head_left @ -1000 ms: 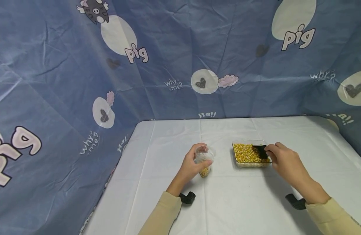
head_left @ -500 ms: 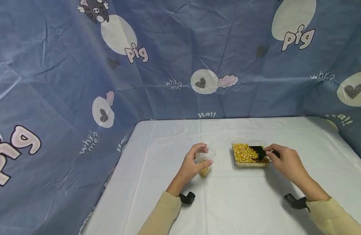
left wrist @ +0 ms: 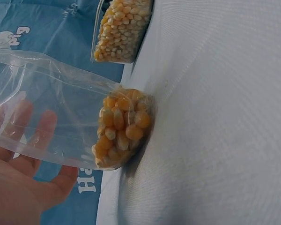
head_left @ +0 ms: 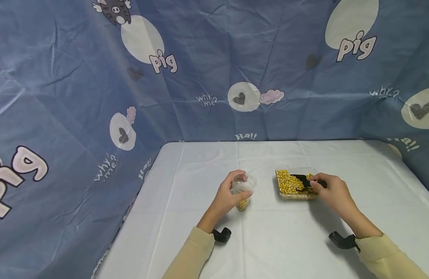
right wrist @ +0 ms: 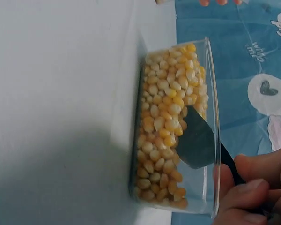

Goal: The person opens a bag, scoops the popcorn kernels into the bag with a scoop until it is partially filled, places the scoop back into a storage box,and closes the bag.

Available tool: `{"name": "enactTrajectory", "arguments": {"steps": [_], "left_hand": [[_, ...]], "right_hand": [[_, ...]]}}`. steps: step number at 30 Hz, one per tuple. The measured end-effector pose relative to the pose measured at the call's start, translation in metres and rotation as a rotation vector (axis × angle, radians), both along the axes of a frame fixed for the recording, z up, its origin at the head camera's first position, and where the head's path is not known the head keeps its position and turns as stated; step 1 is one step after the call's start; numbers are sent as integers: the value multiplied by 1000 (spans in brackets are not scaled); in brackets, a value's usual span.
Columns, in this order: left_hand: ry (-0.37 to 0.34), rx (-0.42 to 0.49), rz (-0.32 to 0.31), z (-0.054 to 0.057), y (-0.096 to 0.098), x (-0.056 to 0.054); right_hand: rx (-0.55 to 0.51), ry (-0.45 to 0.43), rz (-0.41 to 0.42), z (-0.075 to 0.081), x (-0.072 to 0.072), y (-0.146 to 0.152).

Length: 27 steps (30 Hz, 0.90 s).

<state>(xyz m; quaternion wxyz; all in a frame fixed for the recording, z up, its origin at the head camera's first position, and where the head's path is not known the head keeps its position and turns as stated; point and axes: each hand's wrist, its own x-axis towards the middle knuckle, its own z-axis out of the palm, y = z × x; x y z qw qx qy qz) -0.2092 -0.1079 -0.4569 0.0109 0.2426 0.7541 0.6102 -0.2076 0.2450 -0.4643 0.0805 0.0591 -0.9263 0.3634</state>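
My left hand (head_left: 230, 195) holds a clear plastic bag (left wrist: 56, 103) upright by its upper part, its mouth spread. Yellow corn kernels (left wrist: 122, 126) fill the bottom of the bag, which stands at the tabletop. In my right hand (head_left: 334, 192) the fingers pinch the handle of a small black scoop (right wrist: 196, 140). Its blade is dug into the corn inside a clear rectangular box (right wrist: 213, 84). The kernels slope there, piled higher at the left of the box in the head view and lower near the hand.
A white cloth (head_left: 270, 240) covers the table. Blue printed fabric (head_left: 207, 58) hangs behind and along the left. A black wrist mount (head_left: 222, 235) sticks out at the left wrist, and another black mount (head_left: 341, 240) at the right.
The right hand has moved left with the scoop, pushing its blade through the corn toward the middle of the box. The left hand and bag have stayed in place.
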Motion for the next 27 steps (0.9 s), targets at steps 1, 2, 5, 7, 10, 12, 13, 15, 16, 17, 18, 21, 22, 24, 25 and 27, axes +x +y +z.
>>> {"name": "enactTrajectory", "arguments": {"steps": [1, 2, 5, 7, 10, 12, 13, 15, 16, 17, 18, 21, 22, 24, 25, 27], "left_hand": [[-1, 0, 0, 0, 0, 0], [-4, -1, 0, 0, 0, 0], [-10, -7, 4, 1, 0, 0], [-11, -12, 2, 2, 1, 1], [-12, -25, 1, 3, 1, 1], [-15, -32, -1, 3, 1, 1], [-16, -34, -2, 3, 1, 1], [-20, -32, -1, 3, 1, 1], [-20, -32, 0, 3, 1, 1], [-21, -31, 0, 3, 1, 1], [-22, -31, 1, 3, 1, 0], [-29, -25, 3, 3, 0, 0], [-31, -24, 5, 2, 0, 0], [-35, -26, 6, 2, 0, -1], [-36, -27, 7, 2, 0, -1], [-37, -32, 7, 2, -1, -1]], "right_hand": [[-3, 1, -7, 0, 0, -1], [-4, 7, -12, -1, 0, -1], [-8, 24, -34, -1, 2, 0], [-12, 31, -50, -2, 4, 1], [-29, 28, -67, -3, 6, 5], [-47, 22, -75, -4, 8, 7], [-55, 22, -77, -4, 8, 8], [-71, 24, -82, -4, 9, 10], [-78, 27, -86, -4, 9, 10], [-86, 27, -90, -3, 9, 11], [-96, 26, -94, -3, 9, 11], [-135, 7, -106, -2, 10, 10], [-156, -8, -109, -2, 10, 10], [-201, -43, -113, -2, 10, 11], [-221, -58, -114, -2, 10, 11], [-261, -85, -118, -3, 11, 11]]}}
